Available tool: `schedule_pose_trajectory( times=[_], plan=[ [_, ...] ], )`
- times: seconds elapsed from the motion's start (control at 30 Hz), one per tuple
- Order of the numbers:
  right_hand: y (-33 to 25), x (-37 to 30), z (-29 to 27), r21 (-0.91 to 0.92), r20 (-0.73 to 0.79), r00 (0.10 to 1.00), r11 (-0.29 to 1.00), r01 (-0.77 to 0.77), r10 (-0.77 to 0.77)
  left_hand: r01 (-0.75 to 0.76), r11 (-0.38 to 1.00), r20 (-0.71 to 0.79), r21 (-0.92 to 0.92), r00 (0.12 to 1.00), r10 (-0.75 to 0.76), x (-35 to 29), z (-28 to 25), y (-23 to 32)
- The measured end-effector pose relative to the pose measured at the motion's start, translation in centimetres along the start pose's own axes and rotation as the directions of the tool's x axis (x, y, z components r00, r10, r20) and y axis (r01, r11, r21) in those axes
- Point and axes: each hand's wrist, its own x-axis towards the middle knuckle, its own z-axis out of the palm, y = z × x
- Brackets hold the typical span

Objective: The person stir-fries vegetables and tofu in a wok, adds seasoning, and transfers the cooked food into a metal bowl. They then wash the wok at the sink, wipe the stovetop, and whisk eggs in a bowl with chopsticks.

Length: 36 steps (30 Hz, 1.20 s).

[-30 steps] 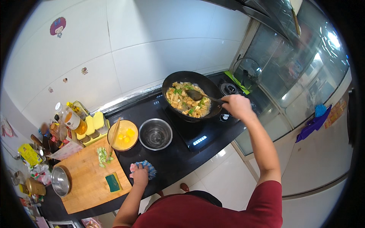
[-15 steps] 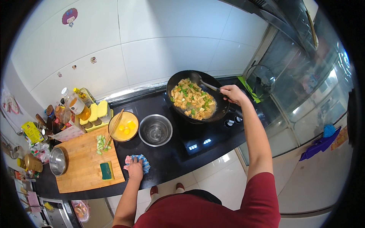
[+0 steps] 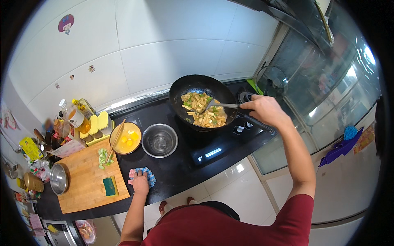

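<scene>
My right hand [image 3: 264, 110] grips the handle of a grey spatula [image 3: 223, 105]. Its blade is in the yellowish strips with green pieces [image 3: 205, 117] in a black wok [image 3: 179, 91] on the stove. The wok's long handle [image 3: 259, 124] passes below my right hand. On the counter's front part, my left hand [image 3: 140, 183] lies on a crumpled pink and blue cloth [image 3: 149, 176], fingers on top of it. Near it stand an empty steel bowl [image 3: 174, 141] and a bowl with cracked eggs [image 3: 129, 139], chopsticks resting across its rim.
A wooden cutting board [image 3: 84, 186] holds chopped green pieces [image 3: 102, 158], a sponge [image 3: 110, 186] and a small steel bowl [image 3: 58, 179]. Bottles and yellow-lidded seasoning boxes [image 3: 98, 125] line the wall. A glass lid [image 3: 272, 80] stands right of the wok.
The spatula has moved from the wok's far rim down into the food, which has gathered lower in the wok. My left hand stays on the cloth; the whole view has shifted slightly.
</scene>
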Motion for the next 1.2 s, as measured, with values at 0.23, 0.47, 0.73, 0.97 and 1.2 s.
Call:
schedule_pose_trajectory(
  times=[0.23,0.47,0.73,0.97,1.2],
  plan=[
    [-0.5,-1.3,-2.5,0.039,0.276,0.953,0.989,-0.144,0.128,-0.002,1.0,-0.044,0.021,0.999,0.003,-0.4,0.8,-1.0],
    [0.0,1.1,3.4,0.069,0.094,0.949,0.948,-0.309,0.302,-0.001,0.999,-0.007,0.048,1.0,0.001,-0.5,-0.8,0.1],
    [0.5,6.5,7.1,0.15,-0.119,0.925,0.927,-0.342,0.361,-0.02,1.0,-0.027,0.016,0.999,0.02,0.0,1.0,-0.8],
    [-1.0,6.4,9.1,0.092,0.036,0.981,0.977,-0.191,0.188,-0.038,0.998,-0.028,0.047,0.999,0.039,-0.3,0.7,-1.0],
    [0.3,1.2,-2.3,-0.091,0.029,0.976,0.973,-0.213,0.216,-0.037,0.999,-0.02,0.013,0.999,0.037,0.1,1.5,-1.4]
  ],
)
